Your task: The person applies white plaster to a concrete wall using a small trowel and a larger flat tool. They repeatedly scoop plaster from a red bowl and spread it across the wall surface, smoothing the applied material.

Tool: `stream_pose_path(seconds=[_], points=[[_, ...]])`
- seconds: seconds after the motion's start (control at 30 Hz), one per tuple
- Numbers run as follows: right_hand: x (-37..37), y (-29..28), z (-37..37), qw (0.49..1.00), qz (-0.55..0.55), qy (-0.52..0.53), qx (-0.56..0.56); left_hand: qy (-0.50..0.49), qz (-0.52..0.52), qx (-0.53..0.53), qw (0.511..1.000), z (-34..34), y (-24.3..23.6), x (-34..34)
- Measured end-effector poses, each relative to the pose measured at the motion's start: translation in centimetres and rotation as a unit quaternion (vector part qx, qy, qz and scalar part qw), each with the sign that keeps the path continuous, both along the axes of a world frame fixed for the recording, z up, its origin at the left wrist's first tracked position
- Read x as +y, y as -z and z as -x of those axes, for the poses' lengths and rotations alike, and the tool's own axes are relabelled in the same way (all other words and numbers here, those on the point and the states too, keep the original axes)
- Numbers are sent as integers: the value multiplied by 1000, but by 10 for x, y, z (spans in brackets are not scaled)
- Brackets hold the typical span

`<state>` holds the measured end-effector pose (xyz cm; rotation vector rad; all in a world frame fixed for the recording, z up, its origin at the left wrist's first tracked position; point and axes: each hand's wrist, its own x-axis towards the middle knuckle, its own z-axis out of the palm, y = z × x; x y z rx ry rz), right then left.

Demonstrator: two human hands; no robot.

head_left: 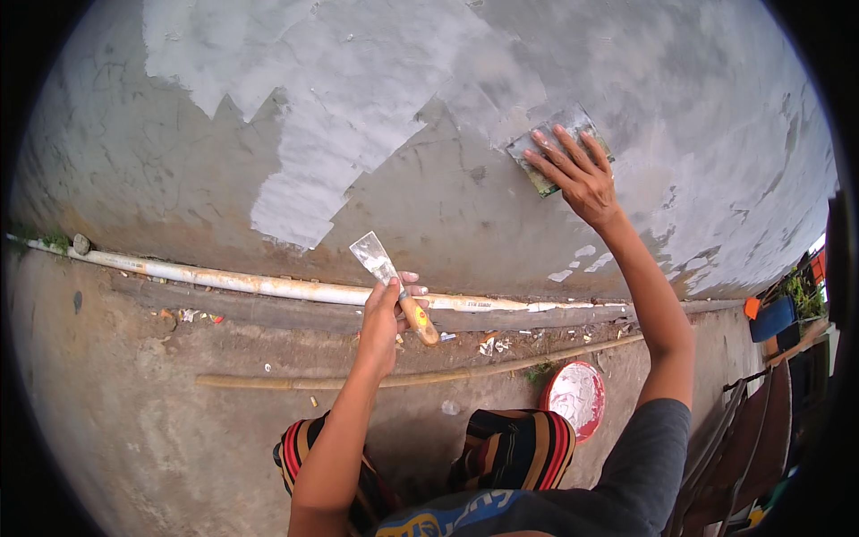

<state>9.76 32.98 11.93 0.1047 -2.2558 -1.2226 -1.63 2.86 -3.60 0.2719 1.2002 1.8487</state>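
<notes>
the right hand [582, 183], fingers splayed, holds a thin, grey-smeared rectangular plate [577, 118] beneath it against the grey wall [412, 206], likely light, best pressed across its back, while the left hand [381, 319] curls round a metal-bladed, wooden-handled scraper [415, 315].

A flat plate [574, 120] is held against the wall [420, 192] by the right hand [586, 183]. A scraper [374, 257] is gripped in the left hand [381, 322]. White paste [573, 398] is contained in a red tub [600, 414].
</notes>
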Motion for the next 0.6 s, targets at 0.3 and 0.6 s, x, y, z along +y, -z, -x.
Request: stream_pose_path(seconds=[0.3,0.6], points=[[-71,15,-10,951,206,10,228,2,-3,16,1000,-1,-8,-7],[-85,46,88,843,279,39,459,36,3,26,999,-4,-14,-18]])
